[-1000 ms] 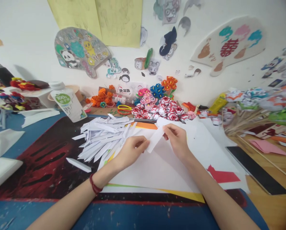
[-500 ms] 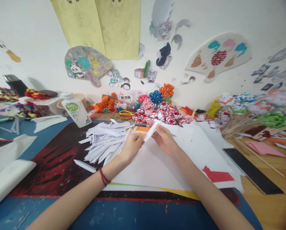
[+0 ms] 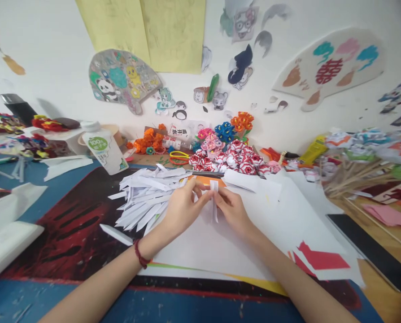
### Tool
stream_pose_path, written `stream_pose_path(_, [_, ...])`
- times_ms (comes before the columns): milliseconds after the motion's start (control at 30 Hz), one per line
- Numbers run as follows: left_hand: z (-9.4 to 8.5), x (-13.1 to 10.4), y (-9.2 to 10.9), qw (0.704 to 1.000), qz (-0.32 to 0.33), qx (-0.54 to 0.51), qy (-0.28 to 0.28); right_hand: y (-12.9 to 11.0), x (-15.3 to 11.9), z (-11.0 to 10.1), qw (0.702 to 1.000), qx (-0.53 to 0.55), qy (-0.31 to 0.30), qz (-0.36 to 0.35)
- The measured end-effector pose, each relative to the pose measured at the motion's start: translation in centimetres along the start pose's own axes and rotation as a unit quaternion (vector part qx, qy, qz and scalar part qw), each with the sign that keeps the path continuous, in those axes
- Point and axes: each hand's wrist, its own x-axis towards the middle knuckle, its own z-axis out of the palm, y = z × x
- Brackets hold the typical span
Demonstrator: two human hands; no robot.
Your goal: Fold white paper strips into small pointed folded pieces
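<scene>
**Paper strip pinched upright between both hands**

A narrow white paper strip point(image 3: 215, 202) is held above the white sheet point(image 3: 220, 242), long axis pointing away from the body. It is pinched near its top by the closed fingers of the left hand point(image 3: 182, 208) and right hand point(image 3: 232, 208), equally near. Beyond, left, a pile of folded strips point(image 3: 146, 193) is seen on the surface point(image 3: 69, 224).
</scene>
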Motion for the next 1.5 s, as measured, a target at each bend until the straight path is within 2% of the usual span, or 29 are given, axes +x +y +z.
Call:
stream_pose_path(167, [-0.4,-0.4,0.2,1.000,-0.011,-0.013,0.000,-0.8,-0.8,0.6,0.996,-0.063,-0.015,-0.058])
stream_pose_path(233, [-0.5,-0.4,0.4,1.000,-0.018,-0.006,0.001,-1.0,-1.0,0.6,0.995,-0.076,0.002,-0.061])
stream_pose_path(333, [-0.5,-0.5,0.3,1.000,-0.025,0.015,-0.001,-1.0,-1.1,0.6,0.993,-0.102,0.033,-0.041])
stream_pose_path(467, [-0.2,-1.0,0.1,0.996,-0.019,0.090,0.012,-0.6,-1.3,0.7,0.997,-0.076,0.024,0.016])
stream_pose_path(533, [-0.1,-1.4,-0.1,0.984,0.010,0.170,0.044,-0.5,-1.5,1.0,0.997,-0.059,0.018,0.043])
stream_pose_path(633, [0.0,-2.0,-0.4,0.949,0.114,0.284,0.081,-0.5,-2.0,1.7,0.994,-0.088,0.029,0.057])
stream_pose_path(767, [-0.1,-2.4,-0.6,0.895,0.250,0.364,0.069,-0.7,-2.6,2.2,0.989,-0.126,0.056,0.056])
stream_pose_path(833, [-0.2,-2.3,-0.5,0.890,0.271,0.361,0.058,-0.8,-2.7,2.2,0.987,-0.134,0.066,0.052])
stream_pose_path(933, [-0.3,-2.1,-0.2,0.931,0.233,0.272,0.063,-1.0,-2.6,1.9,0.986,-0.143,0.076,0.046])
stream_pose_path(1000, [-0.4,-1.8,0.0,0.970,0.165,0.166,0.063,-1.1,-2.5,1.8,0.984,-0.152,0.082,0.045])
stream_pose_path(1067, [-0.6,-1.4,0.0,0.994,0.083,0.052,0.045,-1.3,-2.5,1.7,0.982,-0.164,0.087,0.041])
stream_pose_path(1167, [-0.9,-0.9,-0.1,0.997,-0.025,-0.074,0.000,-1.7,-2.6,1.7,0.981,-0.172,0.088,0.033])
stream_pose_path(1267, [-0.9,-0.5,-0.3,0.989,-0.086,-0.118,-0.030,-2.1,-2.8,1.7,0.981,-0.169,0.091,0.025])
stream_pose_path(1400, [-0.8,-0.6,-0.1,0.988,-0.100,-0.102,-0.051,-2.3,-3.0,1.7,0.980,-0.172,0.094,0.013])
stream_pose_path(1500, [-0.7,-0.8,0.2,0.992,-0.077,-0.085,-0.052,-2.2,-3.0,1.7,0.981,-0.173,0.091,0.010])
